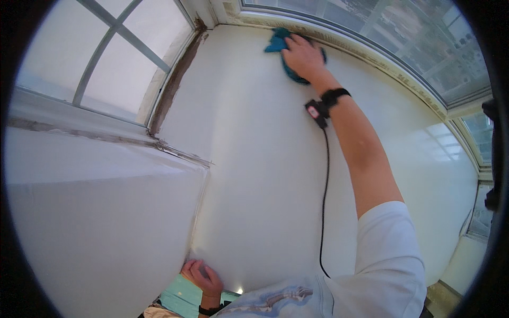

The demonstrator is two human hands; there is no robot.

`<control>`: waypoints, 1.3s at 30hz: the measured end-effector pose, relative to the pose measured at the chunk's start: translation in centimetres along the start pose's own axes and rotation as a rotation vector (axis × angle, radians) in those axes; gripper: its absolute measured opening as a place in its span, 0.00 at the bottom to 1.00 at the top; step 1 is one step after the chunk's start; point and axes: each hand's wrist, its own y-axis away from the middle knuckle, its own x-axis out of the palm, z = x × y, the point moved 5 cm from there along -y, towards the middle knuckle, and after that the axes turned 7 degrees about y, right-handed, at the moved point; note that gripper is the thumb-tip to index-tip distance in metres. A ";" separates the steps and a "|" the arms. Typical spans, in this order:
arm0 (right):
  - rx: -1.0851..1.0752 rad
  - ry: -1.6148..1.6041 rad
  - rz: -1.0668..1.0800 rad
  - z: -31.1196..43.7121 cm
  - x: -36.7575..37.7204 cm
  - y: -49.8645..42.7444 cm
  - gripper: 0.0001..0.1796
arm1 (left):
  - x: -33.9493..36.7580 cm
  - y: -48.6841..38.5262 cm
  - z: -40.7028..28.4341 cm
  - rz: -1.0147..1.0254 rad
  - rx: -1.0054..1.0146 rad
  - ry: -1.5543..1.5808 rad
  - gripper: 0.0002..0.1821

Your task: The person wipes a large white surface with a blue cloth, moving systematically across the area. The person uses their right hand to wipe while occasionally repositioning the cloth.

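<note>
My right hand point(304, 56) presses a dark teal cloth point(277, 41) onto the white window sill point(262, 151), close to the far window frame. The cloth spreads out on both sides of the fingers. A black strap with a small device point(317, 113) is on my right wrist, and a black cable point(325, 190) runs from it back towards my shirt. My left hand point(203, 277) rests at the near left edge of the sill with its fingers curled; nothing shows in it.
A white-barred window point(115, 28) stands at the left, with a brown, worn strip point(179, 81) along its frame. Another window point(381, 24) runs along the far side, its lower track point(370, 63) stained. A white wall point(99, 222) adjoins the sill at the near left.
</note>
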 end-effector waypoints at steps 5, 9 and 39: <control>0.331 0.127 0.067 -10.8 -4.2 9.9 0.32 | 0.0 -0.4 -0.8 0.027 -0.037 -0.013 0.12; 0.490 0.407 0.119 -16.5 -6.9 16.1 0.24 | 0.1 -0.1 -0.9 -0.015 0.015 -0.067 0.13; 0.055 -0.349 -0.205 4.3 -8.0 19.5 0.19 | 0.1 0.1 -0.7 -0.046 -0.014 -0.054 0.14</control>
